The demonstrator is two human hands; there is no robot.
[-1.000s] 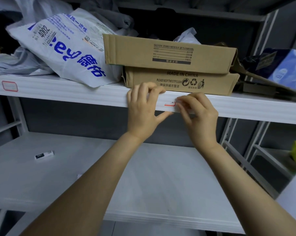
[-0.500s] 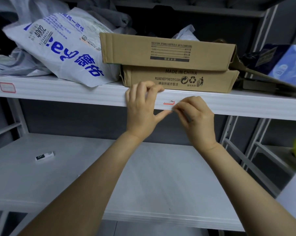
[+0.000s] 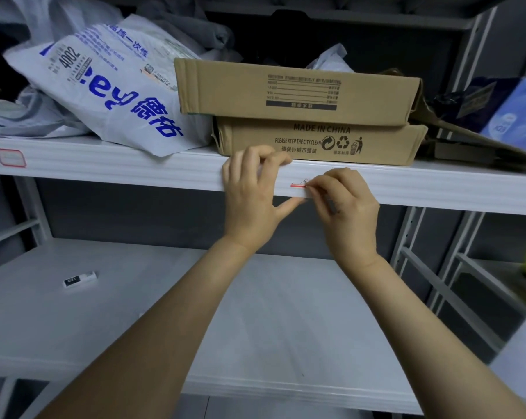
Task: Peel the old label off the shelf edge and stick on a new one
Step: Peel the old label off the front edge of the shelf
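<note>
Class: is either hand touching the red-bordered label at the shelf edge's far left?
No: the red-bordered label sits untouched; the left hand grips the shelf edge and the right hand pinches a torn label.

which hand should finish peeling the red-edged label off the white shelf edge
The right hand: its fingertips pinch the end of the red-edged paper label on the white metal shelf edge. The left hand grips that edge beside it, bracing.

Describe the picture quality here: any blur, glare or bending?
Head view: dim, even light, no glare; the white metal shelf edge bows slightly from wide-angle distortion; print on the brown cardboard box reads sharp; the torn red-edged label pinched by the right hand is too small to read.
</note>
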